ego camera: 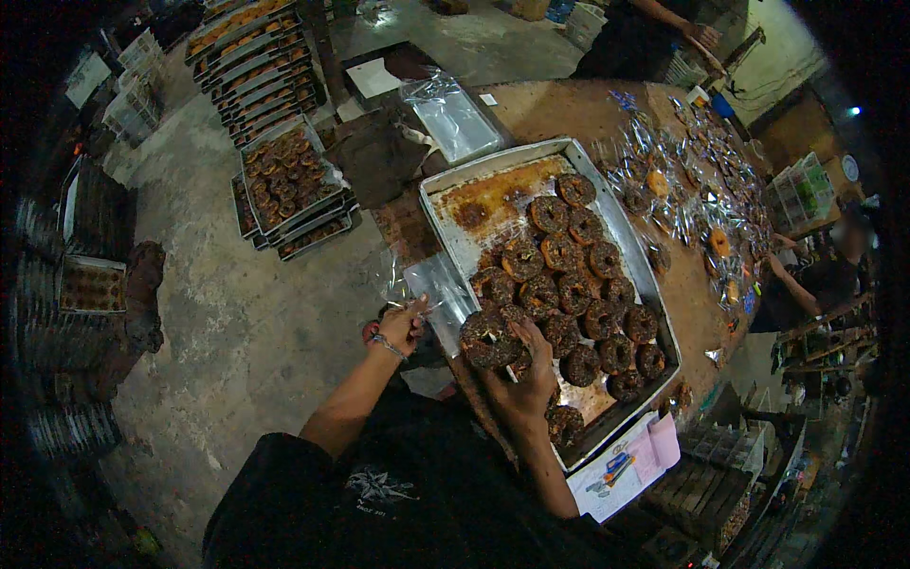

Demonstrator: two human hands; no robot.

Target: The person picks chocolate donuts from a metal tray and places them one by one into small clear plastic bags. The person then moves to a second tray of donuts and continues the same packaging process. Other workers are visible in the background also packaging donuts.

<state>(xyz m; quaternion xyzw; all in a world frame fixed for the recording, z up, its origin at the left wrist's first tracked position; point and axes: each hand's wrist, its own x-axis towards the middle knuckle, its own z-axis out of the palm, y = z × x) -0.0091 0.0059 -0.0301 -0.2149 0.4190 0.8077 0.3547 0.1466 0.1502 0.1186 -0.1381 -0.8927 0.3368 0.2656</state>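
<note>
My right hand (526,377) grips a chocolate-topped ring doughnut (489,338) over the near left edge of a metal baking tray (643,263). Many similar doughnuts (558,252) lie in the tray, whose far left part shows an oily, browned bottom. My left hand (404,326) is beside the tray's left side, its fingers pinching the edge of a clear plastic bag (393,281). Further flat plastic bags (441,288) lie between that hand and the tray.
Wrapped doughnuts (682,192) cover the table's right part. A stack of plastic sheets or bags (455,121) lies beyond the tray, papers (618,473) at its near edge. Trays of doughnuts (284,174) stand stacked at left. A person (810,284) is at right, another (640,35) at the far side.
</note>
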